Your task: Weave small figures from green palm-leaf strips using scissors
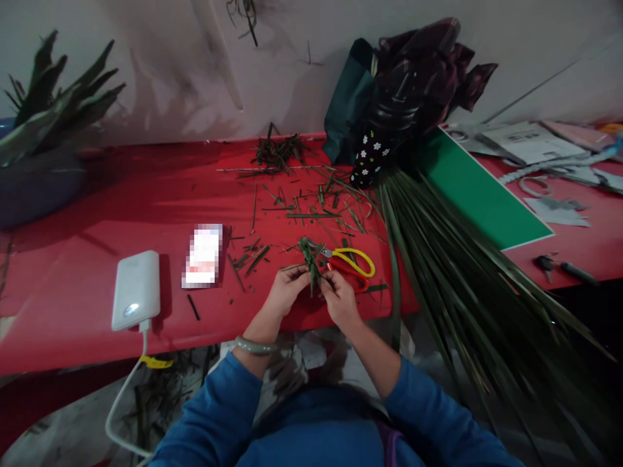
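Note:
Near the front edge of the red table (pixel 165 194), both my hands pinch a small woven bundle of green leaf strips (pixel 310 259). My left hand (pixel 288 290) grips it from the left, fingers closed. From the other side my right hand (pixel 339 295) holds its lower right part between thumb and fingers. Scissors (pixel 357 259) with one yellow and one red handle lie just behind my right hand, their blades partly hidden by the bundle. Cut leaf scraps (pixel 253 256) are strewn around.
A white power bank (pixel 136 292) with a cable and a phone (pixel 203 256) lie left. Long green leaves (pixel 438 259) spread over the right edge. Behind stand a flowered black container (pixel 368 159) and a dark green bag (pixel 348 104). A green board (pixel 487 194) and keys (pixel 546 264) lie right.

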Motion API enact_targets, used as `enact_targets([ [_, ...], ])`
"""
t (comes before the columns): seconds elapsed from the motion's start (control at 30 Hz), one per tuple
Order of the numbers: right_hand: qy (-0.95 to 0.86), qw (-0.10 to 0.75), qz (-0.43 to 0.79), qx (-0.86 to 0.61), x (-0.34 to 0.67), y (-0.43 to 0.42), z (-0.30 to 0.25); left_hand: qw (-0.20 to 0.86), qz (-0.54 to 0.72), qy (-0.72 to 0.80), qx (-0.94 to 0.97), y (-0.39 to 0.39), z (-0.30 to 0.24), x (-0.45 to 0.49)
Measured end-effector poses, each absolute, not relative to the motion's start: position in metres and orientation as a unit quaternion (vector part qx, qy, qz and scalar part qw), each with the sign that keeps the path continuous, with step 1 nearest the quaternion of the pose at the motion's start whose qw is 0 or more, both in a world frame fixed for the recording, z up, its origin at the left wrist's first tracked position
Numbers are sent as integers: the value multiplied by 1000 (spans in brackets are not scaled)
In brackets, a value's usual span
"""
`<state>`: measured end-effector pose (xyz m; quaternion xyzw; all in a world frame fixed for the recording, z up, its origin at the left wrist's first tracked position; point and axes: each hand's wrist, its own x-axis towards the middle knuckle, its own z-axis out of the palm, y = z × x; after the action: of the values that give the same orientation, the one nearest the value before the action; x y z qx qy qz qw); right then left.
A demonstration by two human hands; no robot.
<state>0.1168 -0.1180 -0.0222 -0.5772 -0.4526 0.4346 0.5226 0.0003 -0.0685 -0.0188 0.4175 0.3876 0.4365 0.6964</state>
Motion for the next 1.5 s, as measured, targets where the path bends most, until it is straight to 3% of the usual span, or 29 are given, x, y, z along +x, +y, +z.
enact_targets([
  [0.73, -471, 514, 432, -572, 116, -116, -26, 690, 441, 418, 394, -68, -17, 0],
  [1.5, -378, 589, 447, -557, 115, -117, -29, 694, 456, 379, 409, -67, -14, 0],
])
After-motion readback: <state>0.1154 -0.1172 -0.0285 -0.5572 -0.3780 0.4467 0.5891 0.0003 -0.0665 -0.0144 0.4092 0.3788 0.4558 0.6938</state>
